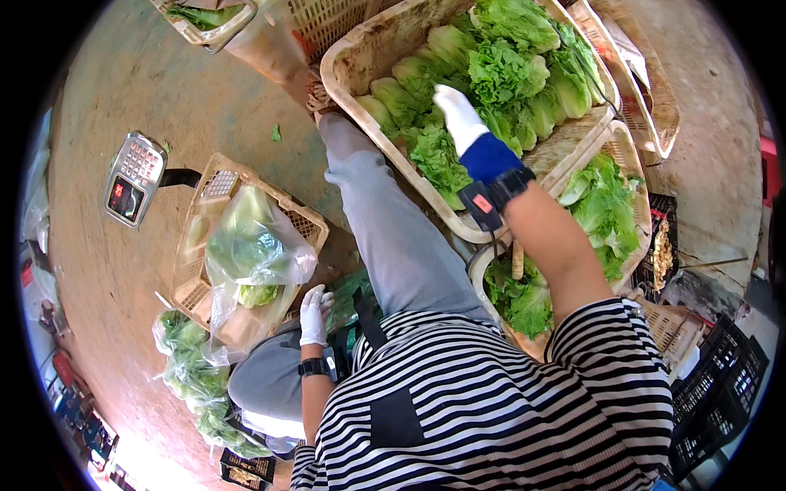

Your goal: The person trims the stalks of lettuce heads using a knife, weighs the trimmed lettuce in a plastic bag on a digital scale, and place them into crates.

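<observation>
In a white glove, my right hand (459, 114) reaches over a large cream crate (360, 49) of lettuce. It is at the heads (413, 86) in the crate's middle; its fingers point down and away, so I cannot see whether they grip one. Leafy lettuce (512, 69) lies just beyond it. My left hand (314, 314), also white-gloved, rests by my left thigh, fingers loosely bent and apart, holding nothing. Left of it, a clear plastic bag (262, 237) with lettuce inside stands in a tan crate (304, 219).
A scale display (135, 178) rises on an arm beside the tan crate. Bagged greens (195, 376) are piled at lower left. Another basket of loose lettuce (606, 217) sits by my right arm, with a wooden handle (517, 260) near it. Black crates (716, 393) stand at far right.
</observation>
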A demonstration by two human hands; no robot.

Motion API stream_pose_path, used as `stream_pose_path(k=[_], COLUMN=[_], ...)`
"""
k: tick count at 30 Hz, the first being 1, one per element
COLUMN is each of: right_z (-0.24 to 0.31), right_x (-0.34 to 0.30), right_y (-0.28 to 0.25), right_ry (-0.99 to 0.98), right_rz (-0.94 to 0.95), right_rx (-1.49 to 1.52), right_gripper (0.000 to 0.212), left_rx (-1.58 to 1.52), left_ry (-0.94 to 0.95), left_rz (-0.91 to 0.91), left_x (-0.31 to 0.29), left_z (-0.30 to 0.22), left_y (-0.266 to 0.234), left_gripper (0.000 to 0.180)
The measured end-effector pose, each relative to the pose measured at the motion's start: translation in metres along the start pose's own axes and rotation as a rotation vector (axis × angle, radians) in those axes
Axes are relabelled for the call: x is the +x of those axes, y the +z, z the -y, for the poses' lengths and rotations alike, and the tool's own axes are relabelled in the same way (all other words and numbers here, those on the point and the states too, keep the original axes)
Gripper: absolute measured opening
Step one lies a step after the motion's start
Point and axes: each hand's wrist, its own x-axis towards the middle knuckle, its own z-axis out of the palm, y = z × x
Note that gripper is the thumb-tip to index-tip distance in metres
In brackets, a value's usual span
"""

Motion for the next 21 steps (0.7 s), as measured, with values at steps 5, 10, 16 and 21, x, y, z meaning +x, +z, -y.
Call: stream_pose_path(k=[5, 10, 16, 21], right_z=[0.002, -0.054, -0.110, -0.145], right_x=[-0.089, -0.078, -0.061, -0.047], right_y=[-0.036, -0.042, -0.034, -0.045], right_ry=[0.929, 1.291, 1.297, 1.271], right_rz=[-0.160, -0.100, -0.191, -0.294], right_rx=[0.340, -0.210, -0.369, -0.436], right_gripper=[0.052, 0.074, 0.097, 0.102], left_rx=[0.007, 0.002, -0.031, -0.051], left_ry=[0.030, 0.048, 0.071, 0.071], left_rz=[0.009, 0.018, 0.025, 0.027], left_x=[-0.003, -0.004, -0.006, -0.005], left_z=[-0.008, 0.000, 0.003, 0.003], left_y=[0.007, -0.006, -0.012, -0.008], left_gripper=[0.022, 0.029, 0.027, 0.024])
